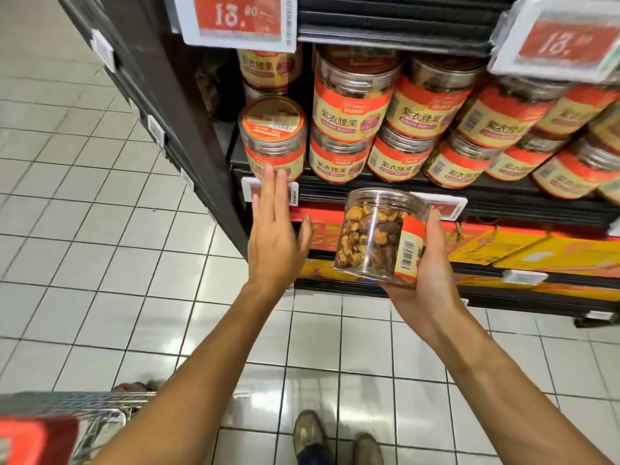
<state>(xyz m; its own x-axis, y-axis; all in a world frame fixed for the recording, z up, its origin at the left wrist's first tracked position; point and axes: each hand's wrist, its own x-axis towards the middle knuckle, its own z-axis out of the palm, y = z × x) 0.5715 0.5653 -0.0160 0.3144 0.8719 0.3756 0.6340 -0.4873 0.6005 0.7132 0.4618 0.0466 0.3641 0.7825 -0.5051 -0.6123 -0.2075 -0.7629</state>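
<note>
Nut jar, barcode showing, gripped in my right hand; left hand spread, fingertips at eleven-o'clock shelf jar; neighbours read 紫衣腰果.

arms: bare to the elbow | shoes: worn olive-grey | trousers: dark blue

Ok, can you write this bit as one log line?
right hand: holds nut jar | left hand: open, near shelf jar
</note>
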